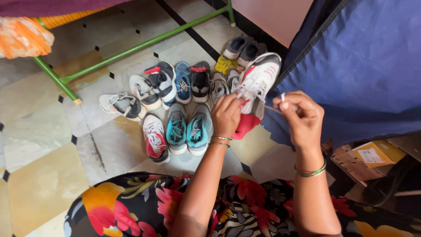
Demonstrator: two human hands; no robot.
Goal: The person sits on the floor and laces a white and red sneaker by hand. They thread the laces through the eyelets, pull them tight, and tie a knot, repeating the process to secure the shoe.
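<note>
A white sneaker with pink trim and a red toe is held up above the floor. My left hand grips it at the laces near its middle. My right hand pinches the white tip of a shoelace, pulled taut to the right of the sneaker. Both wrists wear thin bangles. Below the sneaker, several other shoes lie on the tiled floor, among them a teal pair and a white and red sneaker.
More shoes crowd the floor: grey and white ones, a blue one, a black one. A green metal frame crosses the tiles. Blue cloth hangs at right, with cardboard boxes beneath. My floral dress fills the bottom.
</note>
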